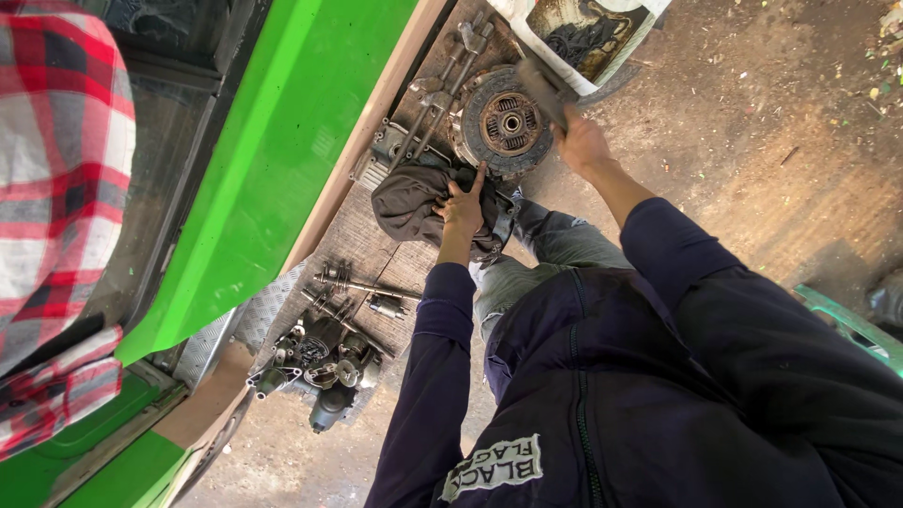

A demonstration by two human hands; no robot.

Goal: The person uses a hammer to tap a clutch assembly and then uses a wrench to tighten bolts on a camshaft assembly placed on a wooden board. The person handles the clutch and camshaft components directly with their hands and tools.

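Observation:
My left hand (462, 209) presses down on a dark grey rag (406, 205) bunched on the wooden ledge (369, 141) of a green vehicle. My right hand (583, 141) grips a dark flat tool (542, 89) and holds it over a round, rusty clutch disc (506, 122) lying on that ledge. Long metal wrenches (442, 85) lie just left of the disc. Both of my arms are in dark navy sleeves, and my jeans-clad knees (541, 254) show below the hands.
Several greasy engine parts and bolts (324, 362) lie on a checker plate nearer me. A green body panel (282, 160) runs along the left. Another person's red plaid sleeve (56, 188) fills the left edge. A white sack (583, 38) sits beyond the disc; dirt ground lies to the right.

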